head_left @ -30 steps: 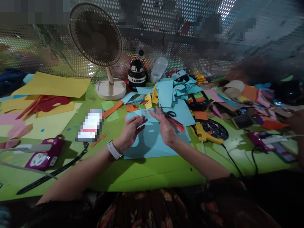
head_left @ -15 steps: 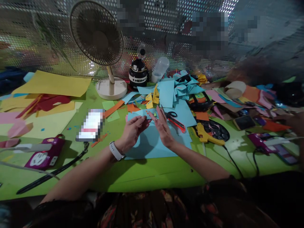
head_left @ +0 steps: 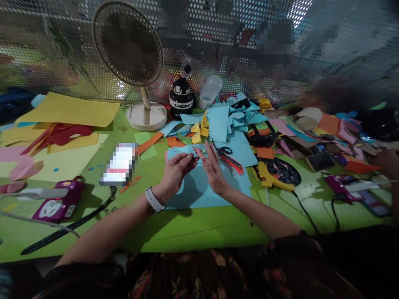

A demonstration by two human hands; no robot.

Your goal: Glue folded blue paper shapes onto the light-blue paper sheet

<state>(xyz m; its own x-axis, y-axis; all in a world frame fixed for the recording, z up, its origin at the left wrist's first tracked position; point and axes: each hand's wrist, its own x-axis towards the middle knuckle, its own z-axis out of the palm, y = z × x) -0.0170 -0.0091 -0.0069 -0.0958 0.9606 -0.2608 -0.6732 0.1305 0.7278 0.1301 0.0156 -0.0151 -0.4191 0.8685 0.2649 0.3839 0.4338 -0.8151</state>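
My left hand point(head_left: 175, 173) and my right hand point(head_left: 212, 169) hover close together over a light blue paper sheet point(head_left: 199, 193) lying on the green table point(head_left: 193, 228). The left hand's fingers curl in a pinch at a tiny piece near the sheet's top edge; I cannot make out what it is. The right hand's fingers are stretched out, their tips almost touching the left fingertips. A white watch sits on my left wrist. Red-handled scissors point(head_left: 229, 157) lie just right of my right hand.
A desk fan point(head_left: 131, 54) stands at the back, beside a black jar point(head_left: 181, 99). A pile of blue paper scraps point(head_left: 230, 116) lies behind the sheet. A yellow glue gun point(head_left: 269, 176), a phone point(head_left: 120, 164), yellow sheets point(head_left: 68, 110) and a purple device point(head_left: 57, 203) surround the work spot.
My left hand has gone from open to a curled pinch, and both hands have drawn closer until the fingertips nearly meet.
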